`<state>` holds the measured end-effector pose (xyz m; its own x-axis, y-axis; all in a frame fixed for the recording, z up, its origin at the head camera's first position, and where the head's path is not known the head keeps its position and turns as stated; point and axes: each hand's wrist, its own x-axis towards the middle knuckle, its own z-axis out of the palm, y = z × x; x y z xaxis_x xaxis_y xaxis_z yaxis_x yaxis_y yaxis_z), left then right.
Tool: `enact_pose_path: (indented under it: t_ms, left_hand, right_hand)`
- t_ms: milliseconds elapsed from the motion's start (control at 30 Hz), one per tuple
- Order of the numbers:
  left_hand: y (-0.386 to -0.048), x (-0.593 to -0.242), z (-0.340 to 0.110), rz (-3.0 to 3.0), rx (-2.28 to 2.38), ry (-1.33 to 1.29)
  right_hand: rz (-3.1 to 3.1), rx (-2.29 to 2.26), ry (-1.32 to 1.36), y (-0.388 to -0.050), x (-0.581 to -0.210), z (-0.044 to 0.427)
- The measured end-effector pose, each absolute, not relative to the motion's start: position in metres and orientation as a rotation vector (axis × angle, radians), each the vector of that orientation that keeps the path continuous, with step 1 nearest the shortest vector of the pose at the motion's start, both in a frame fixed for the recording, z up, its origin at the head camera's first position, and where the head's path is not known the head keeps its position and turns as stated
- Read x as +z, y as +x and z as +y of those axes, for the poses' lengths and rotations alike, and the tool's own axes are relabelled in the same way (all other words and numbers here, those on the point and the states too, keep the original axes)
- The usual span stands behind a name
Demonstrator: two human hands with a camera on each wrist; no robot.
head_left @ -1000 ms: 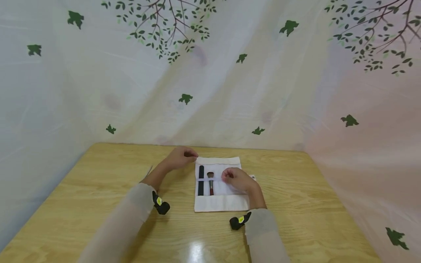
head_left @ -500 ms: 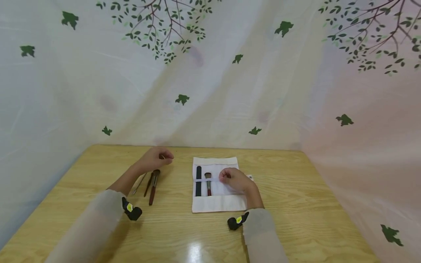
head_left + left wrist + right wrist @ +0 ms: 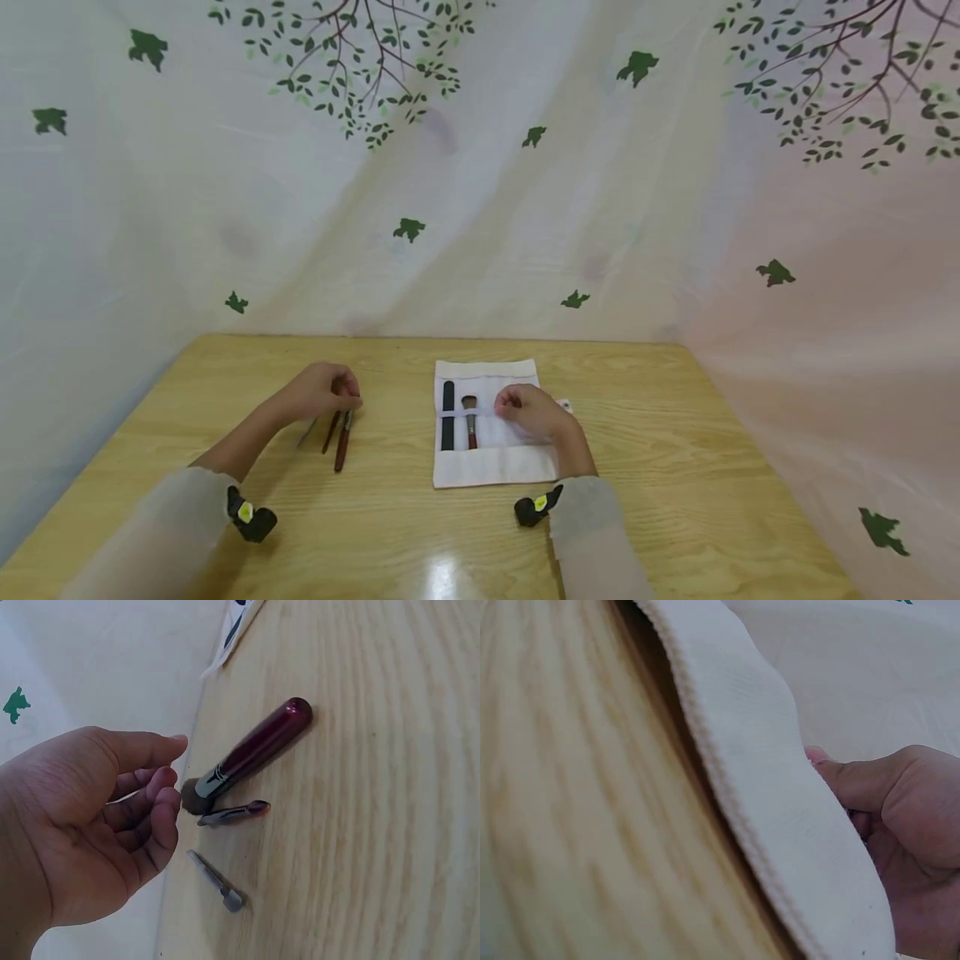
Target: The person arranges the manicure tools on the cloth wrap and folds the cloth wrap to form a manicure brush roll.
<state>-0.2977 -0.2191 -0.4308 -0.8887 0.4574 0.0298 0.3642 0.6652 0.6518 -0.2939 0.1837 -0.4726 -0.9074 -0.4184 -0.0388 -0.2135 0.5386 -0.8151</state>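
The left hand (image 3: 318, 392) has neared the large brush (image 3: 342, 446).

Pale draped cloth (image 3: 300, 225) behind a wood-grain table (image 3: 675, 467), 2 leafy branch clusters (image 3: 382, 52) up top, 9 dark green motifs (image 3: 638, 67), pinkish tint (image 3: 847, 358) at right, white glare (image 3: 442, 575) on the table

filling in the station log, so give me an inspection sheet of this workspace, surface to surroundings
Surface: wood-grain table, bright reflection near the front
Job's things: white pouch lying open, holding a black stick and a tucked brush; large brush, small brush and grey tool on the table, left of it
Clutter: nothing seen
Hands: left hand at the large brush, no grip seen; right hand seems to pinch the pouch's strap
Cables: nothing seen
Surroundings: pale curtain printed with branches and green shapes
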Motion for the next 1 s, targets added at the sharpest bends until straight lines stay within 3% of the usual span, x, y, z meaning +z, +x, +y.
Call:
enact_pose_path:
  t_ms: [300,1000]
  left_hand:
    - [-0.282,-0.433,-0.223,2.733,0.956,0.509]
    - [-0.284,-0.445,-0.2,2.681,1.071,0.393]
  right_hand:
    - [2.561,-1.293,-0.507,-0.294,-0.473,0.183]
    - [2.55,-1.311,-0.518,-0.294,-0.473,0.182]
